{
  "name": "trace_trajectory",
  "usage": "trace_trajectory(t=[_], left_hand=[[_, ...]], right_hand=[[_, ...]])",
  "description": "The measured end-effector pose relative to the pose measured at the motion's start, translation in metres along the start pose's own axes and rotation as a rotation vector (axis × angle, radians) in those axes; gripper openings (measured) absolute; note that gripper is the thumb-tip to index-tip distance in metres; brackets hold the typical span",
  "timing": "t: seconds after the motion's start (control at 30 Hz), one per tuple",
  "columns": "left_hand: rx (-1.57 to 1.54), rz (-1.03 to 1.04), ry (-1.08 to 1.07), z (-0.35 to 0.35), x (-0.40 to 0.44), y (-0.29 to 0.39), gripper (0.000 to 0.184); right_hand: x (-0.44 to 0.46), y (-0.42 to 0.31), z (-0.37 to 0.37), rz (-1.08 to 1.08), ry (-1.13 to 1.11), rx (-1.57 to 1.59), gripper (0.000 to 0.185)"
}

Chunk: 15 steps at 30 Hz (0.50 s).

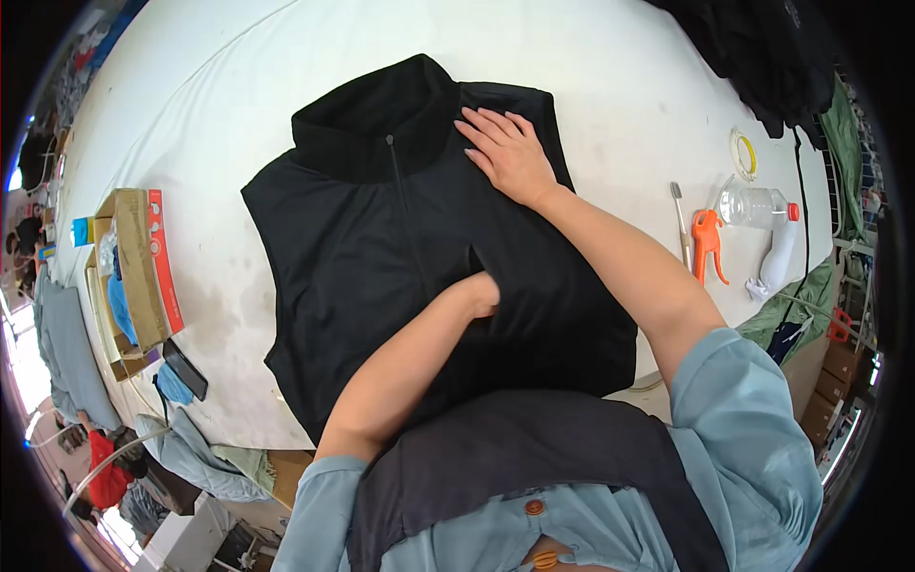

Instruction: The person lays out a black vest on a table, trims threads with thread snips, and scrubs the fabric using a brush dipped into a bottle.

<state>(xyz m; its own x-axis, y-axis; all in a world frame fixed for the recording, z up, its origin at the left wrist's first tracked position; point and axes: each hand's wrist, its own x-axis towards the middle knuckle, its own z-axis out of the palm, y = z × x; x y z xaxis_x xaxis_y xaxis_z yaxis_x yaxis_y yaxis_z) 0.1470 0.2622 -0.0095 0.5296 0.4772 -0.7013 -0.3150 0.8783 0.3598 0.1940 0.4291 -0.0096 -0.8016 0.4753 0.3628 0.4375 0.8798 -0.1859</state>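
Observation:
A black sleeveless vest with a high collar and a front zipper lies spread on the white table. My left hand reaches into a slit opening on the vest's front, like a pocket. Only the wrist and the base of that hand show; its fingers are hidden inside the cloth. Near the collar and the armhole, my right hand rests flat on the upper part of the vest, fingers stretched out, holding nothing.
To the right lie an orange spray gun, a toothbrush, a clear bottle and a yellow tape roll. Dark garments hang over the far right edge. At left are a cardboard box and a phone.

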Motion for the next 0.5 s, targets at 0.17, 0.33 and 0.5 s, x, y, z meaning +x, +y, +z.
trace_trajectory(t=[0.17, 0.33, 0.5], left_hand=[[0.024, -0.054, -0.108, 0.016, 0.03, -0.003, 0.033], [-0.06, -0.047, -0.141, 0.028, 0.025, -0.011, 0.034], [-0.106, -0.037, -0.161, 0.034, 0.018, -0.018, 0.034]], right_hand=[[0.003, 0.001, 0.0, 0.012, -0.01, -0.013, 0.04], [0.004, 0.001, 0.0, 0.024, -0.016, -0.005, 0.039], [0.004, 0.0, 0.001, 0.023, -0.008, -0.007, 0.038]])
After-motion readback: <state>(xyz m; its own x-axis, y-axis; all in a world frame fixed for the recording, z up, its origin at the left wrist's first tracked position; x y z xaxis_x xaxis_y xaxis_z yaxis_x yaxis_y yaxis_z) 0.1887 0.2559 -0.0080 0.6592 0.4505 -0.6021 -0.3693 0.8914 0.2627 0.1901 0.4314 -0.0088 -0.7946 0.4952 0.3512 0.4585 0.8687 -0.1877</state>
